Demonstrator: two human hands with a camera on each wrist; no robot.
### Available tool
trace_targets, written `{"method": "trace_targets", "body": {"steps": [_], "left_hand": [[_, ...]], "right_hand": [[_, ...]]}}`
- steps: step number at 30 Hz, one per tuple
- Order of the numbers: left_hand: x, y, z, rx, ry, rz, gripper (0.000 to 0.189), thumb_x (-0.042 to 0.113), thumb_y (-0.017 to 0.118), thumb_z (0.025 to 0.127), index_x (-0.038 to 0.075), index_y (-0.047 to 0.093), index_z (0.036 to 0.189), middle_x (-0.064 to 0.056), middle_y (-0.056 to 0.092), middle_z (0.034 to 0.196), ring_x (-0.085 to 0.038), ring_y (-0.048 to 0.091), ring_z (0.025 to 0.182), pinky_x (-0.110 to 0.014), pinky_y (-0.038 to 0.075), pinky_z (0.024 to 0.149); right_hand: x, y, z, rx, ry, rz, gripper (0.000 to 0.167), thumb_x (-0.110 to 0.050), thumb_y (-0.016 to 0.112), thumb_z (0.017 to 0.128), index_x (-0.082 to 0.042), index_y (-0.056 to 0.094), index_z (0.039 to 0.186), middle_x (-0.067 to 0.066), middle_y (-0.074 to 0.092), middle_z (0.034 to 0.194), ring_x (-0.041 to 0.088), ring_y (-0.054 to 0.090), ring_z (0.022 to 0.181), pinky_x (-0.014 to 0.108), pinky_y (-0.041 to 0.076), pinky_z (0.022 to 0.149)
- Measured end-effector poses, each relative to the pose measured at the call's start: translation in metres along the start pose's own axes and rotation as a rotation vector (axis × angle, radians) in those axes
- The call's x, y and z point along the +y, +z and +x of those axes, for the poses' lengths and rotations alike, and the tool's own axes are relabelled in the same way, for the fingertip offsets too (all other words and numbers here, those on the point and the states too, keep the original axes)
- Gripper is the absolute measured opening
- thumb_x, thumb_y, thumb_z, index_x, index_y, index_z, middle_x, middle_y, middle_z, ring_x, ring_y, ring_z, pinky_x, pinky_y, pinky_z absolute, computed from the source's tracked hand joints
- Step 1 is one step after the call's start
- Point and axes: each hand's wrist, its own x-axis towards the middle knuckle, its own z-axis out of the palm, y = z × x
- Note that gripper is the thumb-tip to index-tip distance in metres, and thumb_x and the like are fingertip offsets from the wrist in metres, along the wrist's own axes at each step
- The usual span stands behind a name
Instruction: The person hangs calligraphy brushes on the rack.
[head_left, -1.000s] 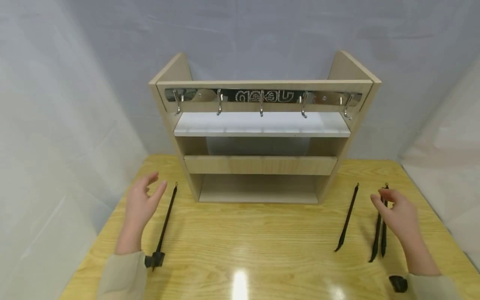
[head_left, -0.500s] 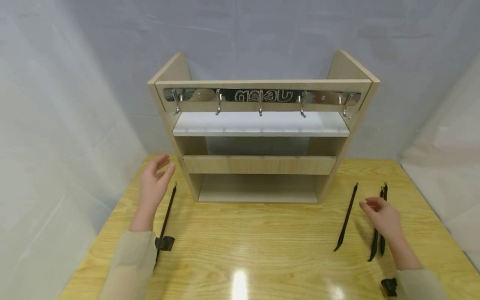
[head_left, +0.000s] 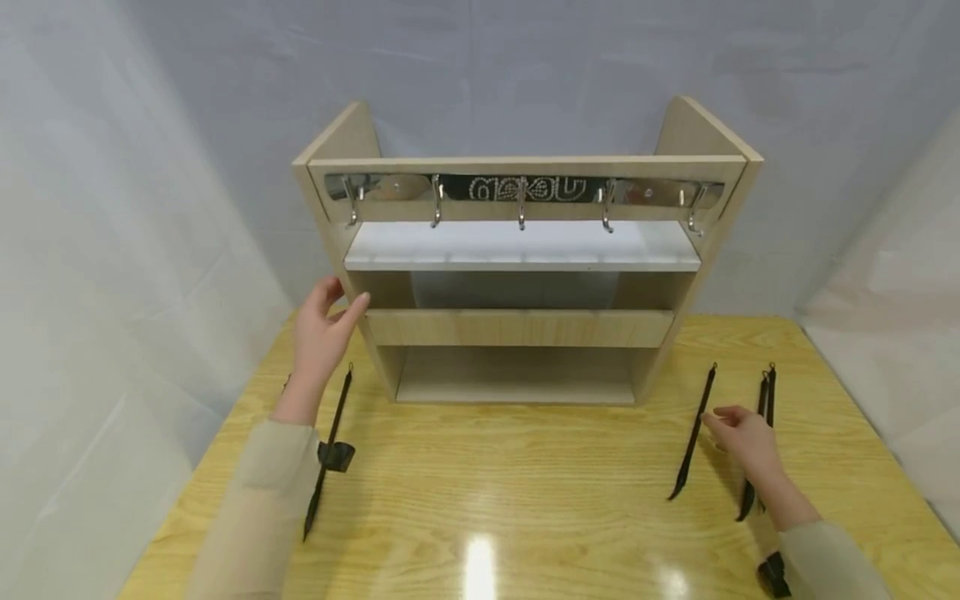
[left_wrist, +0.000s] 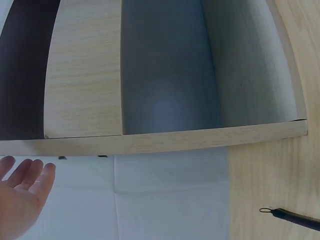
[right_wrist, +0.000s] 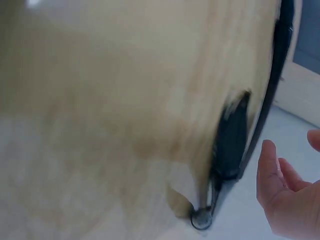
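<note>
The person's left hand [head_left: 318,337], fingers apart and gripping nothing, is at the left side panel of a pale wood-grain, open-fronted shelf unit [head_left: 525,329]; whether it touches the panel I cannot tell. The right hand [head_left: 748,446] has its thumb and fingers parted around nothing, its fingertips just beside a slim black brush with a thin end loop [head_left: 688,458] lying on the yellow wood-grain table [head_left: 480,467], right of the unit. Two similar black brushes [head_left: 771,404] lie beneath that hand, partly hidden. Another long black brush [head_left: 339,408] lies near the left forearm. A shiny metal hook rail [head_left: 525,190] spans the unit's upper front board
</note>
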Motion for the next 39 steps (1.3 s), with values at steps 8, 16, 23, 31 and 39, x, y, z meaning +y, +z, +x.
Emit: {"method": "trace_targets", "body": {"steps": [8,16,23,31,39], "left_hand": [[0.006,0.002,0.013,0.020,-0.050,-0.100,0.058,0.021,0.063,0.081,-0.002,0.038,0.128,-0.016,0.044,0.126,-0.024,0.039,0.118,-0.033,0.039,0.094],[0.011,0.002,0.020,0.049,-0.037,-0.139,0.057,0.012,0.066,0.078,-0.002,0.040,0.126,-0.017,0.046,0.124,-0.025,0.042,0.115,-0.030,0.040,0.093],[0.013,0.001,0.025,0.033,-0.042,-0.108,0.056,0.009,0.066,0.077,-0.003,0.041,0.125,-0.018,0.045,0.125,-0.026,0.040,0.118,-0.031,0.037,0.096],[0.015,0.004,0.027,0.028,-0.020,-0.148,0.054,0.004,0.066,0.075,-0.005,0.042,0.123,-0.018,0.049,0.120,-0.025,0.045,0.113,-0.031,0.041,0.092],[0.013,0.008,0.029,0.056,-0.038,-0.184,0.052,-0.003,0.063,0.074,-0.004,0.044,0.122,-0.018,0.050,0.118,-0.024,0.047,0.108,-0.031,0.042,0.090]], "right_hand": [[0.003,0.008,0.004,-0.037,0.050,-0.002,0.058,-0.032,0.050,0.087,0.017,0.043,0.116,0.033,0.050,0.105,0.030,0.060,0.077,0.034,0.052,0.061],[0.003,0.009,0.008,-0.059,0.076,0.006,0.057,-0.032,0.053,0.085,0.018,0.044,0.113,0.033,0.051,0.104,0.027,0.060,0.076,0.034,0.052,0.061],[0.000,0.008,0.012,-0.085,0.160,0.036,0.057,-0.031,0.056,0.083,0.017,0.046,0.112,0.021,0.060,0.089,0.017,0.059,0.068,0.034,0.051,0.062],[-0.004,0.011,0.016,-0.050,0.170,0.047,0.051,-0.025,0.061,0.080,0.018,0.049,0.105,0.011,0.061,0.073,0.013,0.056,0.059,0.029,0.049,0.054],[-0.003,0.014,0.020,-0.030,0.148,0.008,0.030,-0.019,0.061,0.079,0.011,0.058,0.084,0.005,0.058,0.059,0.015,0.055,0.052,0.029,0.046,0.047]]}}
